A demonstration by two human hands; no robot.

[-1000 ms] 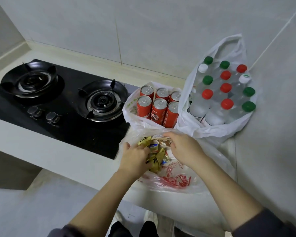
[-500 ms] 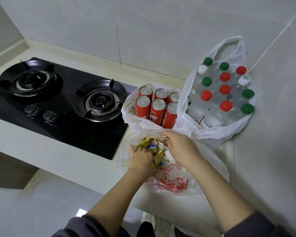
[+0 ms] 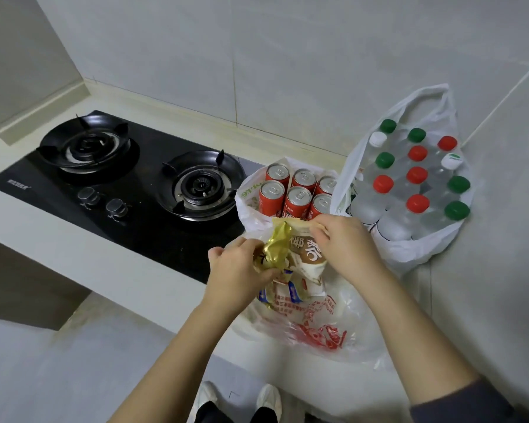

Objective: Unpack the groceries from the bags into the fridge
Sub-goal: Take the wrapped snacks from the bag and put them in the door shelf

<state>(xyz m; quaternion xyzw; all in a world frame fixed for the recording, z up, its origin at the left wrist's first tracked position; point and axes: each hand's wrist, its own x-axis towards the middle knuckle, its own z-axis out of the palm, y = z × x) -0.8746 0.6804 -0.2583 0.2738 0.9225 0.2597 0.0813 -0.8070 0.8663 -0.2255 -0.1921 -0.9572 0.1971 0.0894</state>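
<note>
A gold snack packet (image 3: 275, 248) and a cream packet (image 3: 307, 254) are lifted just above the clear plastic bag (image 3: 324, 325) at the tabletop (image 3: 74, 239) edge. The left hand (image 3: 235, 276) has a closed grip on the gold packet; the right hand (image 3: 345, 239) pinches the cream packet's top. Behind stand a white bag of red cans (image 3: 297, 199) and a bag of water bottles (image 3: 409, 184), beside the gas stove (image 3: 129, 178).

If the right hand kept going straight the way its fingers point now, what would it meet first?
Likely the red drink cans in the white plastic bag; the right hand, gripping the cream snack packet, points up-left toward them. Depth is uncertain.
</note>
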